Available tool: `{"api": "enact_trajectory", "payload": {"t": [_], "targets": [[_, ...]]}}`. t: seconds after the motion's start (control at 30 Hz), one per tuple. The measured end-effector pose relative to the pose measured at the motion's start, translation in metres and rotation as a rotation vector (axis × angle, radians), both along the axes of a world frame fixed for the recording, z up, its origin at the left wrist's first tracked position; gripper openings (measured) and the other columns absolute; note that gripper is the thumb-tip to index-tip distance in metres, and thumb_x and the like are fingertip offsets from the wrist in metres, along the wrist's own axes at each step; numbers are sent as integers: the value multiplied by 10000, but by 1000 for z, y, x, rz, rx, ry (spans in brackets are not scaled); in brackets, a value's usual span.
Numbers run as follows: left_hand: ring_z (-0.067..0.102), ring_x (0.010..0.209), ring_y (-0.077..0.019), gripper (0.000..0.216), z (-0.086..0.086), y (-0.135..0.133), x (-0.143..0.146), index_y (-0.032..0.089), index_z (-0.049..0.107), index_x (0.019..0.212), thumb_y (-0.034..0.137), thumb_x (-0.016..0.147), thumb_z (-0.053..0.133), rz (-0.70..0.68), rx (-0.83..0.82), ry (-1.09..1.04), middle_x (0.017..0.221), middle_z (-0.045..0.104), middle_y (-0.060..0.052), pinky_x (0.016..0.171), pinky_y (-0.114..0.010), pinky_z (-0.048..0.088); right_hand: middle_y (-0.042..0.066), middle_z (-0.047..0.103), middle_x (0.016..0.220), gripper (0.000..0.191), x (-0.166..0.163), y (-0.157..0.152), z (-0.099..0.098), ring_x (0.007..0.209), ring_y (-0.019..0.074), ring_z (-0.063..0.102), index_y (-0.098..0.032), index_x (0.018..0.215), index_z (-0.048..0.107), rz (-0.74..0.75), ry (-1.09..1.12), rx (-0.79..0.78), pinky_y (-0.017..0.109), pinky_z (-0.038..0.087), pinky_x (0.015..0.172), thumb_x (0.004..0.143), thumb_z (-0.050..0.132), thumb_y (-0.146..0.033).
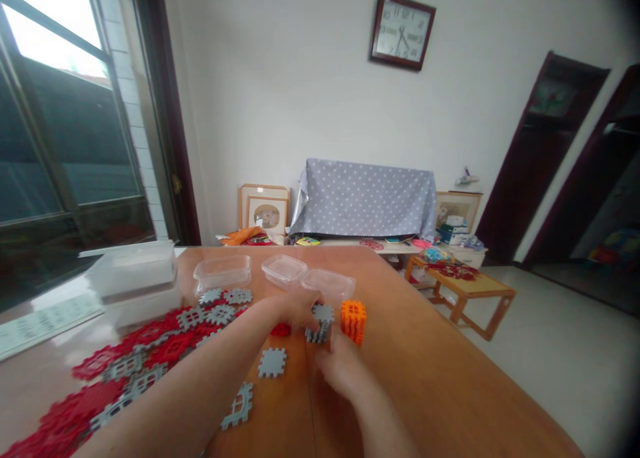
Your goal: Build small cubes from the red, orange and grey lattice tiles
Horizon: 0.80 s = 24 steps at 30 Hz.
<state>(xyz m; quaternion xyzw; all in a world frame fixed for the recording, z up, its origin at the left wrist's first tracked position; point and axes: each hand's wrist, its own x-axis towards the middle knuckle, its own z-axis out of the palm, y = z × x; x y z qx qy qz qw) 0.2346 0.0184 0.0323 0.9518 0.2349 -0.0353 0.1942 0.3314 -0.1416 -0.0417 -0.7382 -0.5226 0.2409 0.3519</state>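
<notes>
Both my hands meet over a grey cube of interlocking tiles near the middle of the wooden table. My left hand wraps the cube's left side with closed fingers. From the near side my right hand grips its lower edge. An orange tile cube stands just right of the grey one. A loose grey square tile lies on the table below my left hand, with another grey tile nearer me.
Red and grey flat tiles are scattered across the left of the table. Three clear plastic tubs sit behind the cubes, and stacked white lidded bins stand at the far left. A low wooden side table stands on the floor to the right.
</notes>
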Motion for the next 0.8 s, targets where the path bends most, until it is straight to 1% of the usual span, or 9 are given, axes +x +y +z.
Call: {"api": "enact_trajectory", "payload": {"t": [0.07, 0.2, 0.37, 0.5, 0.63, 0.7, 0.8], "targets": [[692, 917, -235, 596, 1, -2, -2, 228, 617, 1199, 340, 628, 744, 3, -18, 4, 1068, 733, -39, 678, -272, 514, 69, 719, 1039, 418, 0, 0, 0, 919, 213, 679, -220, 1195, 565, -16, 17, 15, 271, 453, 731, 788, 538, -127], [694, 899, -231, 602, 2, -4, -3, 222, 604, 1182, 318, 606, 751, 12, -37, 15, 1057, 731, -38, 642, -258, 505, 61, 723, 1045, 404, -1, 0, 2, 934, 220, 679, -229, 1153, 599, -18, 43, 46, 280, 459, 752, 769, 548, -115], [691, 872, -232, 624, 2, -5, -5, 217, 593, 1191, 313, 594, 749, 22, -52, 28, 1055, 728, -42, 616, -258, 503, 47, 722, 1069, 469, -1, 0, 3, 982, 220, 678, -247, 1203, 588, -6, 55, 104, 294, 468, 816, 762, 537, -94], [684, 884, -227, 585, 2, -6, -8, 229, 601, 1166, 311, 603, 735, 18, -58, 28, 1074, 724, -37, 647, -262, 512, 51, 727, 1011, 482, -2, 3, 1, 955, 219, 684, -229, 1216, 567, -40, 36, 86, 293, 477, 820, 755, 539, -89], [684, 851, -222, 569, 3, -7, -10, 226, 598, 1164, 293, 611, 714, 21, -70, 36, 1065, 726, -42, 594, -248, 490, 51, 722, 1053, 490, -3, 2, 1, 992, 220, 681, -237, 1223, 562, -23, 25, 123, 291, 477, 840, 755, 537, -95], [683, 825, -218, 600, 4, -7, -11, 221, 588, 1185, 287, 604, 719, 22, -74, 40, 1049, 730, -43, 577, -244, 481, 50, 723, 1037, 500, -3, 1, 2, 975, 220, 683, -234, 1228, 563, -20, 30, 135, 291, 479, 825, 749, 537, -92], [682, 805, -213, 620, 5, -8, -11, 211, 577, 1200, 272, 601, 723, 23, -77, 42, 1022, 735, -41, 575, -240, 477, 43, 725, 968, 503, -4, 1, 1, 892, 222, 686, -229, 1222, 572, -31, 47, 127, 296, 484, 771, 740, 534, -89]]}}
